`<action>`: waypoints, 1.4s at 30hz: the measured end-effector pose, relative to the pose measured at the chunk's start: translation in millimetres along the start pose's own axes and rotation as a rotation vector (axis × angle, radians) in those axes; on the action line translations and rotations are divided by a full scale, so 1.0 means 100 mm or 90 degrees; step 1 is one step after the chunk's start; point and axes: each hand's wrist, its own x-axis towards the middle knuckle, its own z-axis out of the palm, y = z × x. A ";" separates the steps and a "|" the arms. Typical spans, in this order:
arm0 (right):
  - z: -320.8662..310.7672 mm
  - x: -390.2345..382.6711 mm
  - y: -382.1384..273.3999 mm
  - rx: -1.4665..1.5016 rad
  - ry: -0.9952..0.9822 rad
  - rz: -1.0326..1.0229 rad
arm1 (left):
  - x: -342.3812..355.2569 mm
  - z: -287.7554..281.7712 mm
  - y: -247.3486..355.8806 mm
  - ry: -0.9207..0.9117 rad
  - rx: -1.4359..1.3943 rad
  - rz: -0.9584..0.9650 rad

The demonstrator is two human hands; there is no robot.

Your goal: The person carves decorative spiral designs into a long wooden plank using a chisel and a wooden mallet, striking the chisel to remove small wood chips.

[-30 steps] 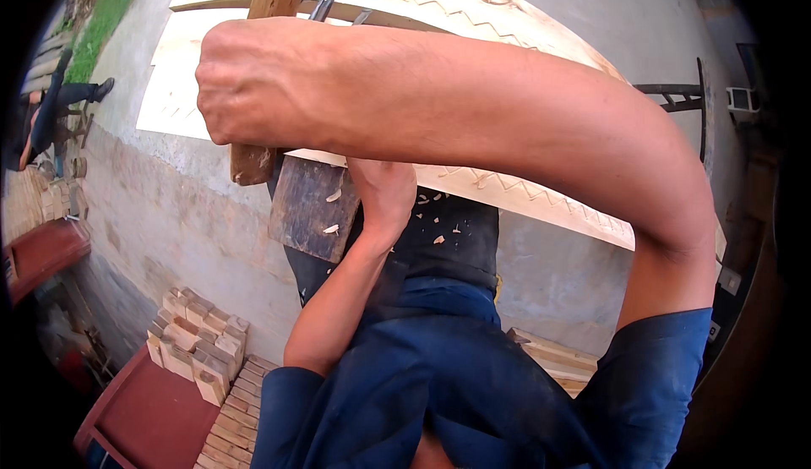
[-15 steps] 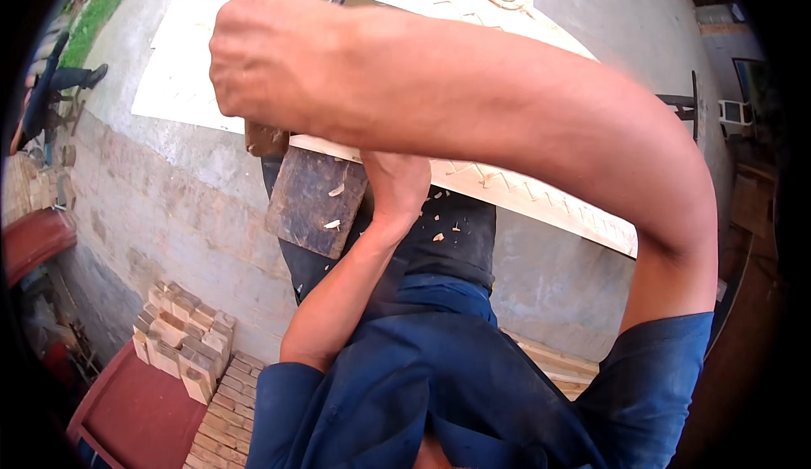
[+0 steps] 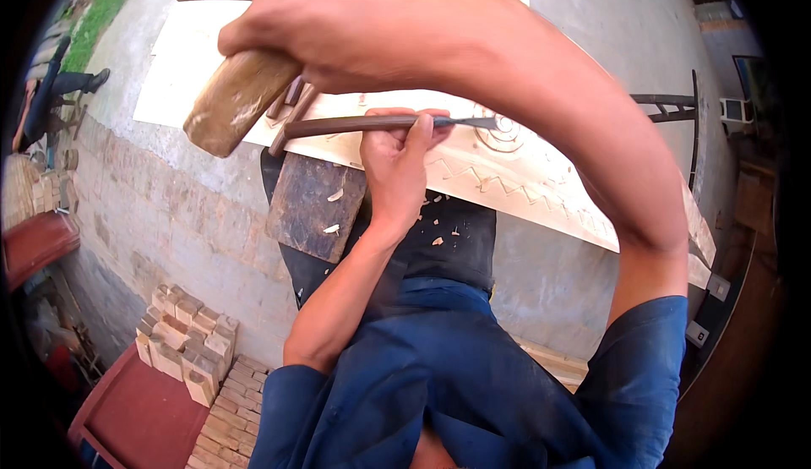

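Chisel [image 3: 338, 125] lies nearly level over our carved board [image 3: 524, 186], blade rightward, clasped in our left hand's [image 3: 395, 165] fingers. Near left, wooden blocks [image 3: 182, 334] stand on a red tray [image 3: 144, 410]. Our wooden mallet [image 3: 241, 101], upright before, now tilts leftward, our right hand [image 3: 312, 21] clenched round it, forearm [image 3: 507, 68] arching across.

Two bare hands in play: one left hand [image 3: 395, 160], one right hand [image 3: 312, 17]! One thick brown wooden bar [image 3: 232, 101], one dark-handled chisel with a grey metal blade [image 3: 351, 125]! At least two more dark brown tool handles [image 3: 296, 122], partly hidden, by the near edge of one pale carved wooden board [image 3: 473, 163]. Two pale wood chips [image 3: 336, 194] towards the right edge of one dark rectangular wooden plank [image 3: 308, 190]! One rimmed red tray [image 3: 148, 410]; pale wooden blocks [image 3: 186, 338] at its far corner, too many to count.
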 end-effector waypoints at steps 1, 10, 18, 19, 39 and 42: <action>-0.09 -0.14 0.07 0.078 0.017 0.080 | -0.01 -0.05 0.16 -0.035 -0.050 -0.084; 0.20 -2.22 -0.01 0.363 0.235 0.851 | 0.22 -0.13 0.89 -0.020 0.208 -0.091; 0.50 -3.23 -1.26 0.508 0.367 1.208 | 0.43 0.45 0.19 -0.289 0.849 0.167; 0.51 -3.25 -1.37 0.520 0.370 1.236 | 0.44 0.49 0.13 -0.309 0.882 0.174; 0.80 -3.49 -1.78 0.716 0.837 1.175 | -0.46 0.18 -0.02 -0.555 0.874 0.309; 0.79 -3.68 -1.89 0.856 0.973 1.128 | -0.74 -0.03 0.07 -0.636 0.812 0.329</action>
